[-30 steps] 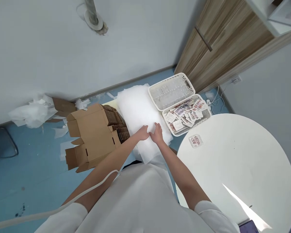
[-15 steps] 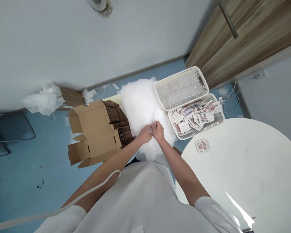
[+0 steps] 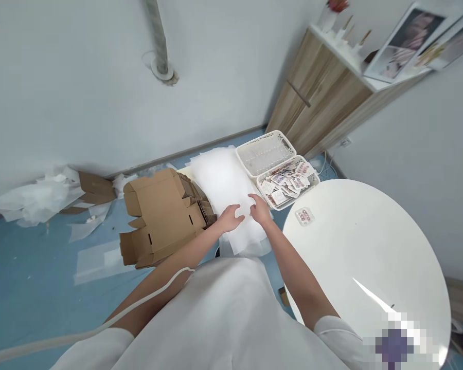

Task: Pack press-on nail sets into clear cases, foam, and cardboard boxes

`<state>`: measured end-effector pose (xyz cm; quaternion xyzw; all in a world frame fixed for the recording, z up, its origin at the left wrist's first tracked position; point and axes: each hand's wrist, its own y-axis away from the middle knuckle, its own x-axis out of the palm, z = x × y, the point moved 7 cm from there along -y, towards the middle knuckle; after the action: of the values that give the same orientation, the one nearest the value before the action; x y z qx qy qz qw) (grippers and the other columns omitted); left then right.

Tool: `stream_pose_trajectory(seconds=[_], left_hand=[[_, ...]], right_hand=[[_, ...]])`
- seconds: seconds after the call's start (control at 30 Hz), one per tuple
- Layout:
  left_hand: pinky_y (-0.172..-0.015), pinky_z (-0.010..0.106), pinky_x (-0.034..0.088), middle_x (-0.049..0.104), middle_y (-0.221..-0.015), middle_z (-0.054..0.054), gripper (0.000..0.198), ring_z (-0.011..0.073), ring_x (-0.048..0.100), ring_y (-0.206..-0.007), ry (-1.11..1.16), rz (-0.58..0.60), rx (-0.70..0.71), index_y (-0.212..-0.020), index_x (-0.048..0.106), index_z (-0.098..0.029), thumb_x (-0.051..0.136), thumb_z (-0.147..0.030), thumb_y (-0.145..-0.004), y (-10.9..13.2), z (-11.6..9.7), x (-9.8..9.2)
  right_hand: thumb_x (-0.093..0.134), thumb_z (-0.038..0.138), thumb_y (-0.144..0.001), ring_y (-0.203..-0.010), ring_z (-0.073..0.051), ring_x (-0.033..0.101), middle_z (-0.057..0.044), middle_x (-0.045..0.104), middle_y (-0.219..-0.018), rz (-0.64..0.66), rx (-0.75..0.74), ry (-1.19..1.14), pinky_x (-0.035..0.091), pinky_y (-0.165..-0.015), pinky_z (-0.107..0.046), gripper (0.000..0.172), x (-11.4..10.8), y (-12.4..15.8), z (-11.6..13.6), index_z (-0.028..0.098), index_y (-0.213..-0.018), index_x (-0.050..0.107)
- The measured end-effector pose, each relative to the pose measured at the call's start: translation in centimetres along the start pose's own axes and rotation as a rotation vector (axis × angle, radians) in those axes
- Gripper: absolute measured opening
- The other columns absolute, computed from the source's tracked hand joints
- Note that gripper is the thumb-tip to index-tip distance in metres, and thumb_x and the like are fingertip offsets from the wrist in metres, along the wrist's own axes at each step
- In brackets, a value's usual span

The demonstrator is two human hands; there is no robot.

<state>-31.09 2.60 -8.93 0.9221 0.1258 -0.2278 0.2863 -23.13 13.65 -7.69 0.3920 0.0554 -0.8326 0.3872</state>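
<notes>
A stack of thin white foam sheets (image 3: 218, 172) lies in front of my body. Over its near half is my left hand (image 3: 230, 219), thumb and fingers apart, holding nothing I can see. Close to its right, my right hand (image 3: 260, 209) is at the stack's right side, also with thumb and finger spread. A small clear box of press-on nails (image 3: 304, 216) sits on the round white table (image 3: 370, 231). Flattened brown cardboard boxes (image 3: 162, 205) lie left of the sheets.
Behind my right hand stand a white basket of clear plastic boxes (image 3: 265, 153) and another basket of printed cards (image 3: 287, 182). Crumpled white wrapping (image 3: 42, 195) and an open carton (image 3: 96, 187) are on the floor at left. A wooden cabinet (image 3: 316, 97) stands at the back right.
My hands have moved apart; their fingers, earlier together at the foam sheets, are now spread. The view has tilted up, showing the cabinet top and framed pictures.
</notes>
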Motion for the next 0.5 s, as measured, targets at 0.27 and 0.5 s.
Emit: stream_pose_trajectory(seconds=[0.27, 0.5], left_hand=[[-0.106, 0.032, 0.017, 0.025, -0.141, 0.013, 0.060, 0.0223, 0.021, -0.130, 0.078, 0.039, 0.028, -0.126, 0.037, -0.012, 0.054, -0.035, -0.072, 5.1, 2.0, 2.8], [-0.105, 0.037, 0.019, 0.006, -0.145, 0.014, 0.083, 0.0246, 0.008, -0.133, 0.224, -0.026, -0.132, -0.137, 0.007, -0.015, 0.051, -0.048, -0.074, 5.8, 3.0, 4.1]], right_hand=[[0.038, 0.009, -0.074, -0.088, -0.018, 0.059, -0.002, 0.065, -0.100, -0.143, 0.048, 0.085, 0.046, -0.079, -0.032, 0.040, -3.6, 7.5, 1.1, 0.023, -0.105, 0.060], [0.039, 0.026, -0.079, -0.056, -0.012, 0.055, -0.002, 0.066, -0.087, -0.371, 0.071, -0.191, 0.045, -0.055, -0.026, 0.032, -7.4, 15.5, 0.2, 0.023, -0.102, 0.061]])
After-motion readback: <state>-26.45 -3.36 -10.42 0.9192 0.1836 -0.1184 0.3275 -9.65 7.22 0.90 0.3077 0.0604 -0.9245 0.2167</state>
